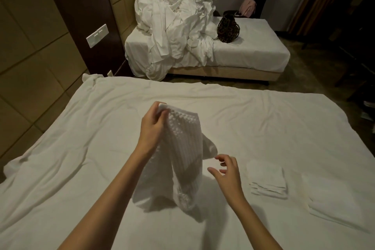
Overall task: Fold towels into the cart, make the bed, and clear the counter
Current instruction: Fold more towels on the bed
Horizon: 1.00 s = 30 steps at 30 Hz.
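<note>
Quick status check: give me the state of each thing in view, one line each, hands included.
Left hand: pinches the towel's top corner, lifted.
Right hand: open, fingers spread beside the towel, no grip.
Towel: unfolded, hanging, lower end on the near bed.
Small folded towels: stacked flat.
Large folded cloth: flat at the right edge.
Near bed: sheet on, wrinkled.
Linen pile: heaped, crumpled on the far bed.
Spotted bag: upright on the far bed.

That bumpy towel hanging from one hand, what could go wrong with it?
1. Only the left hand pinches one corner of the waffle towel; the right hand is open beside it, so it may slip or fold crooked.
2. Its bottom sags on the bed sheet, so it may bunch up.
3. A swing might nudge the folded towels nearby.
</note>
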Tool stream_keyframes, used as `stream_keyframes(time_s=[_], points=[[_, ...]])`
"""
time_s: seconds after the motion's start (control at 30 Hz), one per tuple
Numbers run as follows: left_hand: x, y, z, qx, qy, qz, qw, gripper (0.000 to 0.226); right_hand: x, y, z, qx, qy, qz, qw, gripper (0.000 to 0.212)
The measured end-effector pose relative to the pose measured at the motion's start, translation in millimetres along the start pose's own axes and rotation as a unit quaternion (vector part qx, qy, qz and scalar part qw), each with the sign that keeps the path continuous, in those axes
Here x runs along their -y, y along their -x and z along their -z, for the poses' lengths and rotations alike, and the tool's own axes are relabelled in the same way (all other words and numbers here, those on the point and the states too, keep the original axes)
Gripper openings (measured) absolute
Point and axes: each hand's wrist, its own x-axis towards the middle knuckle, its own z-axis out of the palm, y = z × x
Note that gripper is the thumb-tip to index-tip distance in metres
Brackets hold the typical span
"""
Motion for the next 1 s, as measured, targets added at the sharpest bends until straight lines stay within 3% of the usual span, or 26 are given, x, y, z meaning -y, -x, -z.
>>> stream_keyframes(time_s=[0.23,0.47,0.6,0.77,0.9,1.0], points=[[-5,-12,24,-0.005,-0.022,-0.029,0.999,0.011,-1,-38,-13,0.033,-0.005,0.005,0.999,0.042],[-1,-21,43,-0.029,-0.045,-0.034,0.998,0.011,-7,-64,-42,0.158,0.061,-0.011,0.986,0.021],[6,-26,54,-0.036,-0.054,-0.036,0.997,0.011,-7,-57,-47,0.205,0.126,0.007,0.971,0.023],[14,-44,83,-0.071,-0.074,-0.036,0.994,0.014,23,-71,-1,0.165,0.318,0.065,0.931,0.006],[16,-56,87,-0.093,-0.094,-0.015,0.991,0.015,71,-89,51,0.132,0.325,0.083,0.933,0.025],[20,-57,84,-0.088,-0.100,0.011,0.991,0.015,79,-92,69,0.135,0.283,0.077,0.947,0.025]])
